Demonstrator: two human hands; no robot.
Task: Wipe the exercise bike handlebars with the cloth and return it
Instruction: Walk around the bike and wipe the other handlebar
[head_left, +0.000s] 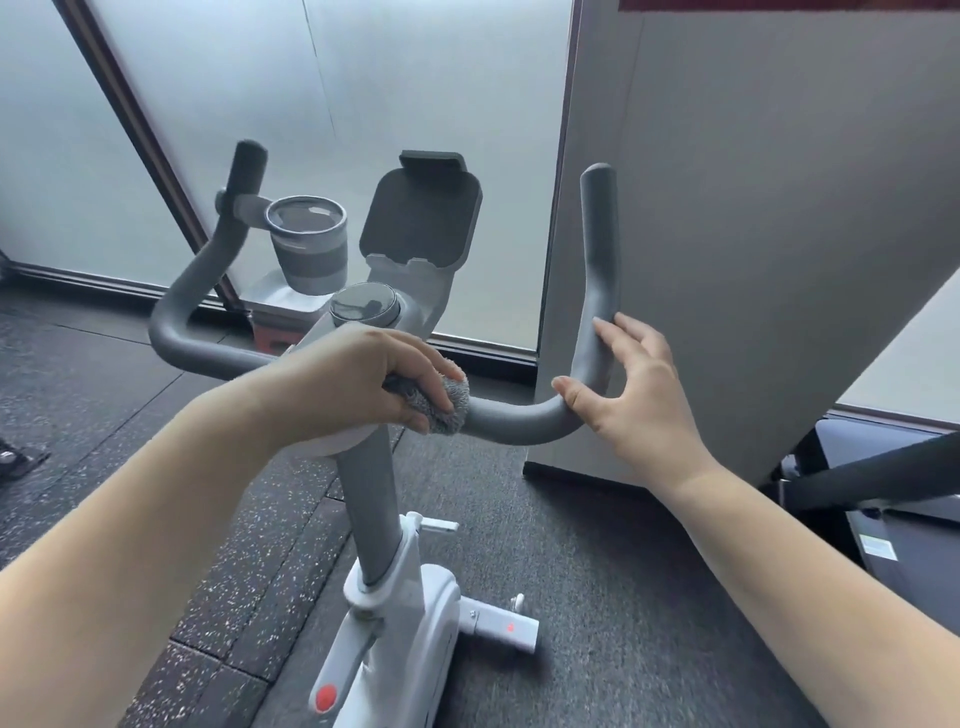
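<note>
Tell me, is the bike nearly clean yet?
Not yet. Nothing shows which parts are done. The left hand is gripping the cloth around the middle of the handlebars, while the right hand touches the right bend. Putting the cloth back is still left.

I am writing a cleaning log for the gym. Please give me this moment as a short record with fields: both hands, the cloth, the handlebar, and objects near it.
left hand: left hand grips the fluffy grey cloth against the bar
right hand: right hand rests on the bend, fingers straight
handlebar: curved grey padded handlebar
cloth position: right of the white stem
nearby: grey cup holder, dark tablet holder, round display
</note>
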